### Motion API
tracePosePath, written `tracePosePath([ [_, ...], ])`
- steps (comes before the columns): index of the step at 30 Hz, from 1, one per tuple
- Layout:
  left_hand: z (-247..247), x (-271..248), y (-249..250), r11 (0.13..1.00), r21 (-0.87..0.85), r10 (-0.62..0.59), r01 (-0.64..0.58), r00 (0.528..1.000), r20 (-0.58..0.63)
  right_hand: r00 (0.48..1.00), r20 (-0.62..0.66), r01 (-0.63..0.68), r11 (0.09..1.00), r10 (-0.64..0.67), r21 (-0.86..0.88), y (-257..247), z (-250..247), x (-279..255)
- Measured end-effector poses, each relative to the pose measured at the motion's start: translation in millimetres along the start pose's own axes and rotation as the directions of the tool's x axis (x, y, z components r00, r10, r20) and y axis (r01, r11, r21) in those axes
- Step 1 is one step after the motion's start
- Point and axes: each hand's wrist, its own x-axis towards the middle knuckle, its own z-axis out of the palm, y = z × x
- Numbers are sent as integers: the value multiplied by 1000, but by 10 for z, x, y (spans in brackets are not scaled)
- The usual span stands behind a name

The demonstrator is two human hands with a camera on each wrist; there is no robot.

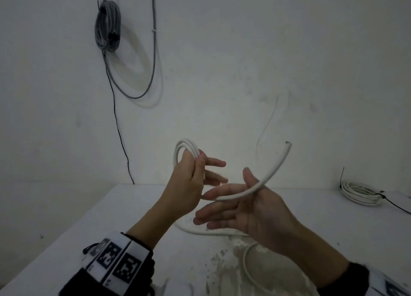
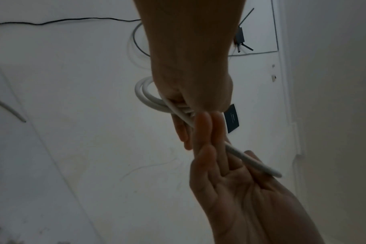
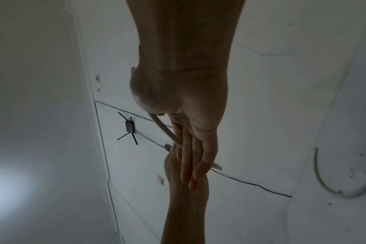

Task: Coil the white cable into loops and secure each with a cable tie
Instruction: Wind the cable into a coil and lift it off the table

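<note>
My left hand is raised over the table and pinches a small coil of the white cable between thumb and fingers; the other fingers stick out straight. From the coil the cable runs to my right hand. That hand is held flat, palm up with straight fingers, and the cable lies across it by the thumb. The cable's cut free end arcs up to the right. More of the same cable trails on the table under the hands. In the right wrist view the cable crosses the right hand.
A finished white coil bound with a black tie lies at the table's back right. On the wall hang a grey cable bundle and a thin black wire. The white table is speckled with stains near the front.
</note>
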Motion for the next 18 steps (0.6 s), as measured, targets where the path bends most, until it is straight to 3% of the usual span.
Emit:
tracePosePath([
  [3,31,-26,4,996,88,30,-31,999,15,989,-135,51,999,-52,-10,-9,16,28],
  [8,75,0,-41,982,179,80,-63,993,-85,932,-315,234,960,-178,151,-27,99,51],
  [9,82,4,-41,982,181,75,-57,993,-92,917,-338,265,957,-214,114,-30,116,66],
  [11,104,0,-2,989,145,45,-33,996,-80,872,-350,295,938,-341,-180,7,108,93],
  [14,126,-28,77,997,75,15,-13,999,-32,834,-200,280,705,-515,-651,77,89,102],
  [18,123,-75,89,999,6,-47,46,998,49,839,16,313,458,-545,-832,109,-3,97],
])
